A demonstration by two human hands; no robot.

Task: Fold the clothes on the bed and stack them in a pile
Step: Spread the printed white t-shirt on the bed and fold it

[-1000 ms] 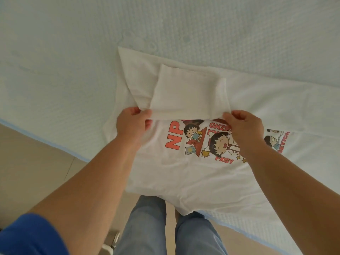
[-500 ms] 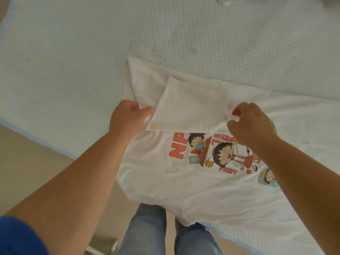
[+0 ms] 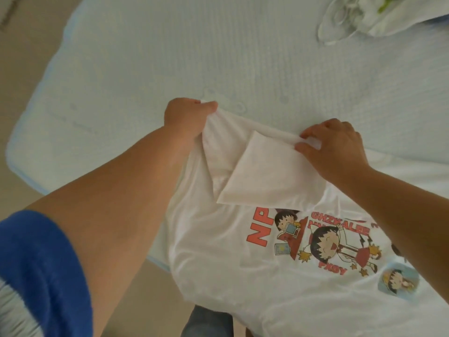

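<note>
A white T-shirt (image 3: 255, 271) with a red cartoon print lies on the pale blue bed (image 3: 170, 57), its near part hanging over the front edge. Its sleeve (image 3: 264, 176) is folded inward over the chest. My left hand (image 3: 185, 117) pinches the far left corner of the shirt's folded edge. Further right, my right hand (image 3: 337, 147) pinches the same folded edge at the top of the sleeve. The fabric between the two hands is pulled taut.
A crumpled pile of white clothes (image 3: 359, 15) lies at the far right of the bed. The bed's left corner (image 3: 17, 154) borders a beige floor (image 3: 29, 40). My jeans-clad legs (image 3: 206, 322) stand against the bed's front edge.
Both hands have moved away from me, from the sleeve's near edge to the shirt's far folded edge. The view has tilted up, bringing the clothes pile into sight.
</note>
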